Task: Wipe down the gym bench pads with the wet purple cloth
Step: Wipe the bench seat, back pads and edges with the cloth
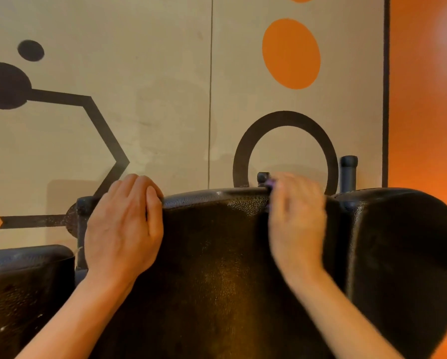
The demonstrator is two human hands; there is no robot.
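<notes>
A black textured back pad (214,257) fills the middle of the view, its top edge near a painted wall. My left hand (124,226) grips the pad's top left corner, fingers curled over the edge. My right hand (296,218) is blurred and presses on the pad's top right edge. Only a small bit of the purple cloth (271,183) shows at its fingertips; the rest is hidden under the hand. A second black pad (401,257) stands to the right, and a third one (23,286) lies low at the left.
Dark metal frame posts rise behind the pads at the left (82,224) and right (348,174). The wall (165,99) close behind is beige with black and orange shapes, and an orange panel (424,99) sits at the right.
</notes>
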